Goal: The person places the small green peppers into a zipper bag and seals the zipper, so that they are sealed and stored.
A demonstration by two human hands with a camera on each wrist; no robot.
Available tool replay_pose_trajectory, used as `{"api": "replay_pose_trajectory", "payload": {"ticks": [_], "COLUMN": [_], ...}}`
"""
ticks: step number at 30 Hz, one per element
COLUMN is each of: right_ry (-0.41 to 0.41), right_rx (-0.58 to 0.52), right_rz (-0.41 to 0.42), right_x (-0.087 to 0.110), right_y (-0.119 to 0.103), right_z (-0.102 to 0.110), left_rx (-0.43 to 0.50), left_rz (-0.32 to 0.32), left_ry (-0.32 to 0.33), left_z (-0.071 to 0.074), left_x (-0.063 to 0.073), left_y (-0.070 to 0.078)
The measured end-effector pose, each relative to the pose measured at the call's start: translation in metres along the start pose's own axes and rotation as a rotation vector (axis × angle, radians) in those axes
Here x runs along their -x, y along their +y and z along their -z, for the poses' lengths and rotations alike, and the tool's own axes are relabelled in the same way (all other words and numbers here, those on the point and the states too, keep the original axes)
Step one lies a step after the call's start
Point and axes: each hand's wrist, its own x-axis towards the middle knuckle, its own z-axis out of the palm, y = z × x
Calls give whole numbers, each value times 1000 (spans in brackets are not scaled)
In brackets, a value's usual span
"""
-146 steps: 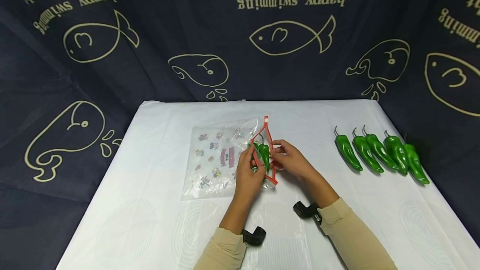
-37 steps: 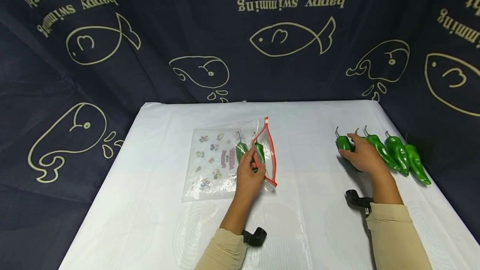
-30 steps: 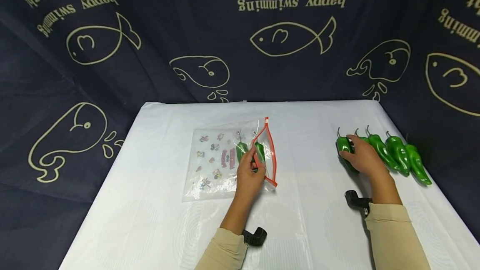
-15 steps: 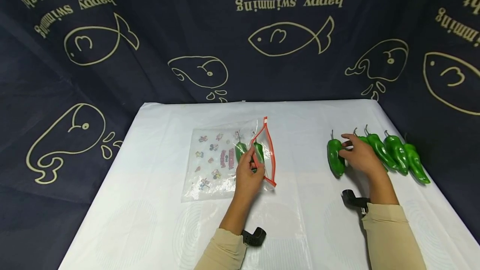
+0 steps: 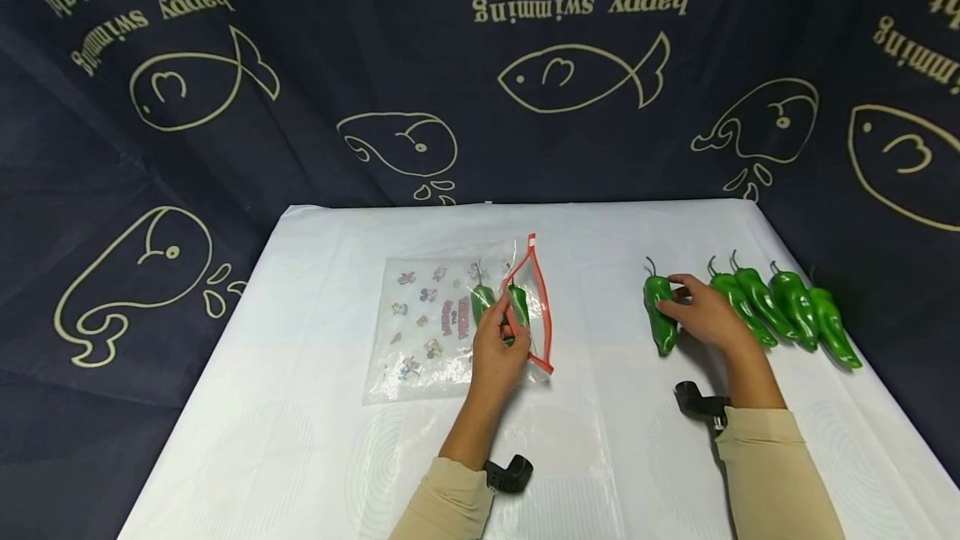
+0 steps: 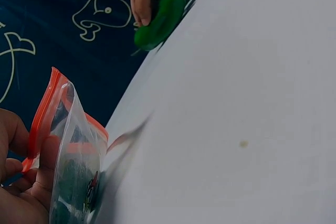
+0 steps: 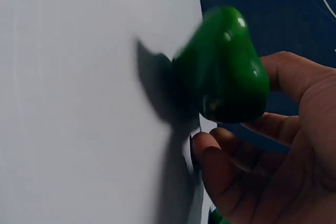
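A clear zip bag [image 5: 416, 361] with cartoon prints and a red zip edge [image 5: 548, 307] lies on the white table, its mouth parted toward the right. My left hand [image 5: 498, 354] pinches the near red edge between thumb and fingers. Green chili peppers [image 5: 482, 300] show through the plastic inside it. To the right, my right hand [image 5: 708, 317] grips one green chili pepper [image 5: 658, 317] by its side, stem pointing away from me. The right wrist view shows that pepper [image 7: 226, 69] raised off the table, its shadow beside it.
Several more green chili peppers [image 5: 791, 302] lie in a row right of my right hand. A see-through sheet [image 5: 555, 473] covers the near part of the white table [image 5: 247, 357]. Behind stands a dark blue cloth [image 5: 300, 157] with fish and whale drawings.
My right hand left the bag, went right to the row and took its leftmost pepper, which has since moved left. The left hand still holds the bag's edge.
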Motion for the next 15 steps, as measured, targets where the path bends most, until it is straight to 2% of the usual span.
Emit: {"api": "replay_pose_trajectory", "payload": {"ticks": [4,8,10,15], "right_ry": [14,30,30,18], "right_rx": [0,-65,-115,-214], "right_rz": [23,47,52,59], "right_x": [0,0,-1,-3], "right_y": [-4,-8,-10,-17], "right_z": [-2,-5,-6,-10], "left_rx": [-5,-10,-10,-11], "left_rz": [1,9,12,1], "left_ry": [-8,-23,-25,-17], "left_z": [2,4,4,1], "left_x": [2,3,3,1], "left_y": [14,26,23,4]}}
